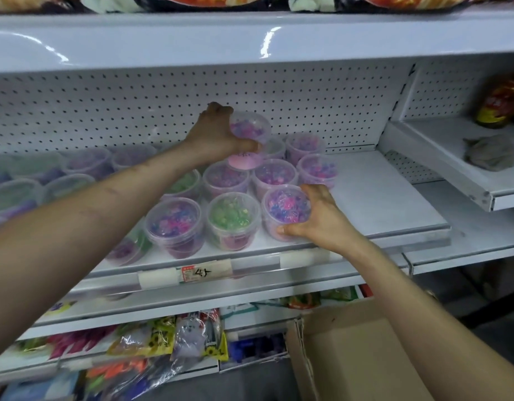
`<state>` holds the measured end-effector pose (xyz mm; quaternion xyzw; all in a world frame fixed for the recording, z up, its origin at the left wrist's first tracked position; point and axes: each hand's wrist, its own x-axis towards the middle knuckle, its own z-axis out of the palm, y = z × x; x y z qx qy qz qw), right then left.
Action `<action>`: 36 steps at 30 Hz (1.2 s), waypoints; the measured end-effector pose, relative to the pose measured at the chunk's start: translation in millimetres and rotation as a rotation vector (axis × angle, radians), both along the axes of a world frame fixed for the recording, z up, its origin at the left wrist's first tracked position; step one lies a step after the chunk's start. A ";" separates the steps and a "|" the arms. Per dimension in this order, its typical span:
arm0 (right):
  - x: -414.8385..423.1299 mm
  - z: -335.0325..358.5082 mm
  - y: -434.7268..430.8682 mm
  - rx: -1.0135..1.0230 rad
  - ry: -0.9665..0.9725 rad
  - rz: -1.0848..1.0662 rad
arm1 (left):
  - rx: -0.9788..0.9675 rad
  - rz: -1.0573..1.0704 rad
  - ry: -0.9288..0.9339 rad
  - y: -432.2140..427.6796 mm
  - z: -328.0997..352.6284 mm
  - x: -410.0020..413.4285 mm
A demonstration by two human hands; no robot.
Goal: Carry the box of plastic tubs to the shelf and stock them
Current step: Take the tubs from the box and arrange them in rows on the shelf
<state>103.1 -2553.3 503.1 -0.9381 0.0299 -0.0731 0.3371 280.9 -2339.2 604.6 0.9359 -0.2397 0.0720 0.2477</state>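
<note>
Several clear plastic tubs of pink, purple and green beads stand in rows on the white shelf [374,198]. My left hand [218,131] grips a tilted pink-bottomed tub [250,128], held in the air above the back rows. My right hand [319,218] grips a pink-and-purple tub [287,206] that stands at the shelf's front right, beside a green-filled tub [231,215]. The cardboard box [351,351] sits open below at the lower right; its inside is mostly hidden by my right arm.
The pegboard back wall [163,111] closes the shelf behind. The shelf right of the tubs is bare. A neighbouring shelf at right holds a grey rag [490,153] and a bottle [499,104]. Packaged goods [169,340] fill the shelf below. A price tag [196,273] marks the front rail.
</note>
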 end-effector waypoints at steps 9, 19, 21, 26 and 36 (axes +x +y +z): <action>4.4 -4.8 -8.6 -0.049 0.085 -0.016 | -0.001 -0.019 -0.013 -4.2 -0.8 -6.2; -2.4 30.7 -36.7 0.217 -0.134 -0.079 | -0.019 -0.114 -0.033 -38.7 -1.0 -36.7; -0.4 45.6 -47.4 0.230 -0.181 -0.096 | -0.007 -0.169 -0.021 -60.8 1.4 -49.0; 1.3 54.4 -52.2 0.215 -0.254 -0.161 | -0.011 -0.255 -0.013 -114.9 -3.3 -79.0; -28.2 31.8 -107.0 0.198 -0.264 -0.282 | 0.064 -0.444 0.012 -123.7 -17.9 -91.4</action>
